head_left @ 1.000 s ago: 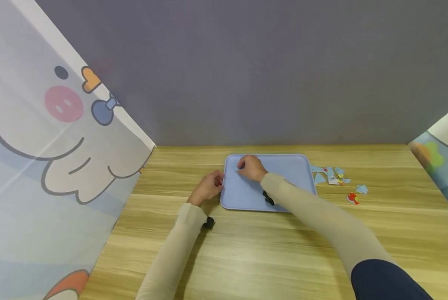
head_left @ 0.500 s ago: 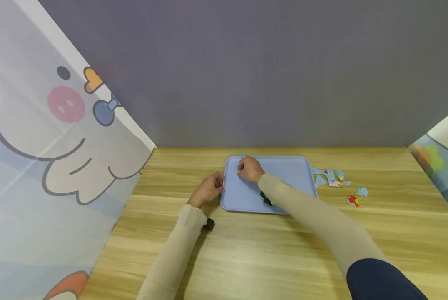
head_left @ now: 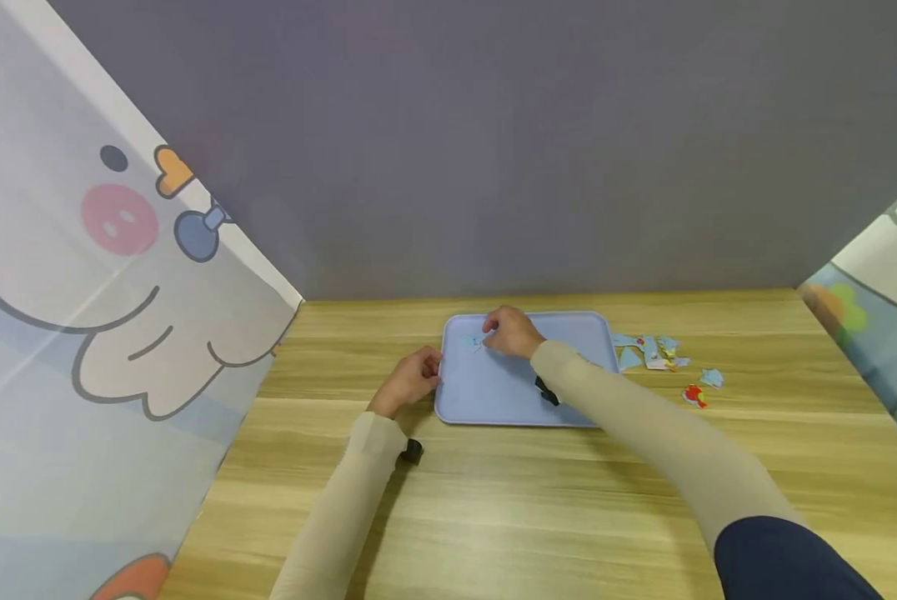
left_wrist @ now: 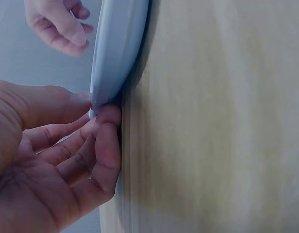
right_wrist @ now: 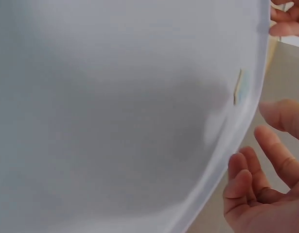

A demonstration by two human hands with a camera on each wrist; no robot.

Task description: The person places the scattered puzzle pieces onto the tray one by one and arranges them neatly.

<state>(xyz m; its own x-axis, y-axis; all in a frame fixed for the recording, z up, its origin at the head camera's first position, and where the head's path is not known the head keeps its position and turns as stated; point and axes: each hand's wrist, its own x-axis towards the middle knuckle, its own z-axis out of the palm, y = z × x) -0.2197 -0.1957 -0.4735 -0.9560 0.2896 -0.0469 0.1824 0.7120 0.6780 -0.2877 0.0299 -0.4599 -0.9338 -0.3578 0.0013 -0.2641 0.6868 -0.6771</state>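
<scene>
A pale blue tray lies on the wooden table. My left hand is at its left rim; in the left wrist view the thumb and fingers pinch that rim. A flat light-blue cut-out piece, perhaps a puzzle piece, lies in the tray's far left corner. It also shows as a small thin piece near the rim in the right wrist view. Just right of the piece hovers my right hand. Its thumb and fingers stand apart in the right wrist view, with nothing between them.
Several light-blue cut-out pieces lie in a cluster right of the tray. A red and yellow piece and another blue piece lie apart from them. A grey panel stands behind the table; a printed sheet borders its left.
My right hand has let go of the light-blue piece and shifted slightly right, so the piece shows more on the tray. My left hand stays at the rim. The head view has shifted slightly.
</scene>
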